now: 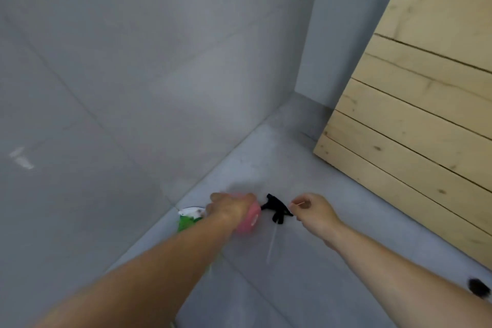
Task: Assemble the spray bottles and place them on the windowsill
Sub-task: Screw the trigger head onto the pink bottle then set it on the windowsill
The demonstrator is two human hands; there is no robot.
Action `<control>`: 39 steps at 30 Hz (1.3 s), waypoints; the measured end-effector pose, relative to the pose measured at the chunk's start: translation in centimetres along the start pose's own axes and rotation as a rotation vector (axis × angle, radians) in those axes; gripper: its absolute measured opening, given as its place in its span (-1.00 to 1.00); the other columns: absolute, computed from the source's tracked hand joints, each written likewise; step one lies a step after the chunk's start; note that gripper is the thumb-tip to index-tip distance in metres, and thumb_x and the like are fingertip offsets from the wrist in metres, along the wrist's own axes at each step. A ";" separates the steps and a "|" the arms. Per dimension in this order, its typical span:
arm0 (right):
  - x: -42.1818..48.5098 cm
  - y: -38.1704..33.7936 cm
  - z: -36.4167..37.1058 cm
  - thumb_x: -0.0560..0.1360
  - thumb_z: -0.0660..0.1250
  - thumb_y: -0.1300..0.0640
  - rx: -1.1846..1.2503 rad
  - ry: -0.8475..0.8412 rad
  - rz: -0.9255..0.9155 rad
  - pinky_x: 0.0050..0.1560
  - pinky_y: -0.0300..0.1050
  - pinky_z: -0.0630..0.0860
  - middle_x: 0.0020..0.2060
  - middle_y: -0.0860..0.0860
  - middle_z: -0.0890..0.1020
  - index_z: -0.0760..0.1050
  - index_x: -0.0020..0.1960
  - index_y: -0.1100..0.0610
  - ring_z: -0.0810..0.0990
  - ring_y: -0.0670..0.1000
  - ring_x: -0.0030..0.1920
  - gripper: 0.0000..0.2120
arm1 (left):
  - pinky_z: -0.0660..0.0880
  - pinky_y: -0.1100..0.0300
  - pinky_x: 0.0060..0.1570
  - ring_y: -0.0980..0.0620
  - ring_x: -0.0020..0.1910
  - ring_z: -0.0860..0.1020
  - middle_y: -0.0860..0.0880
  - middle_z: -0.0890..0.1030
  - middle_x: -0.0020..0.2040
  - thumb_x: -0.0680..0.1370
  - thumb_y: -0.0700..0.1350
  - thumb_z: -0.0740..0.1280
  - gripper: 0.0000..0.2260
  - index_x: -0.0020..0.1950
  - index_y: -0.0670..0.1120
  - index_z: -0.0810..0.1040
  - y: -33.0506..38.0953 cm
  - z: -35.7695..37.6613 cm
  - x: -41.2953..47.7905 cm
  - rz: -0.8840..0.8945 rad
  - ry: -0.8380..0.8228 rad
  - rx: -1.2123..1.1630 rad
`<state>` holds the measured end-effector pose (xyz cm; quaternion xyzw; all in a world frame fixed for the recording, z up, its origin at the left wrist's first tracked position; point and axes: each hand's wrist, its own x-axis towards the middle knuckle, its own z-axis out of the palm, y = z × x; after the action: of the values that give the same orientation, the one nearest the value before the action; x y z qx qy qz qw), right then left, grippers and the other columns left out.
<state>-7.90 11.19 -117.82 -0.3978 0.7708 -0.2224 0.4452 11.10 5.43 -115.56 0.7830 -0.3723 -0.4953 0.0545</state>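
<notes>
Left hand wrapped around pink bottle near the floor's wall edge; right hand pinching black sprayer beside it. Long tube dangling free, likely to miss the neck through misalignment. Green bottle behind.

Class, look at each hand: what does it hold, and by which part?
The left hand grips the pink bottle around its body. The right hand pinches the black trigger sprayer at its rear end.
</notes>
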 end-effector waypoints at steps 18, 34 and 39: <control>7.7 3.8 6.5 0.35 0.51 -0.06 -0.189 0.096 0.148 -0.39 -0.18 0.35 -0.09 0.09 0.61 0.49 -0.05 0.14 0.47 -0.02 -0.25 -0.65 | 0.58 0.11 -0.23 -0.16 0.18 0.62 -0.15 0.60 0.30 0.39 0.26 0.54 -0.19 0.49 -0.11 0.38 -4.4 5.4 8.3 -0.219 -0.165 -0.426; 2.5 0.1 -0.5 0.43 0.49 0.17 0.234 0.014 0.104 -0.21 -0.07 0.58 -0.24 0.12 0.65 0.59 -0.07 0.20 0.63 0.06 -0.25 -0.86 | 0.66 0.07 -0.06 -0.11 0.19 0.67 -0.12 0.66 0.27 0.08 0.23 0.60 -0.03 0.41 -0.12 0.46 -1.5 0.5 1.8 0.139 -0.384 -0.402; -2.4 -4.1 -6.0 0.46 0.47 0.14 0.275 0.075 -0.003 -0.25 -0.11 0.57 -0.26 0.08 0.68 0.57 -0.08 0.14 0.64 -0.02 -0.31 -0.89 | 0.66 0.01 0.08 -0.08 0.21 0.65 -0.09 0.61 0.32 0.18 0.19 0.61 -0.11 0.42 -0.09 0.39 2.3 -3.6 -4.9 0.323 -0.428 -0.294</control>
<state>-10.67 10.68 -110.66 -0.3256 0.7486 -0.3414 0.4658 11.71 5.85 -109.07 0.5752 -0.4194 -0.6825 0.1657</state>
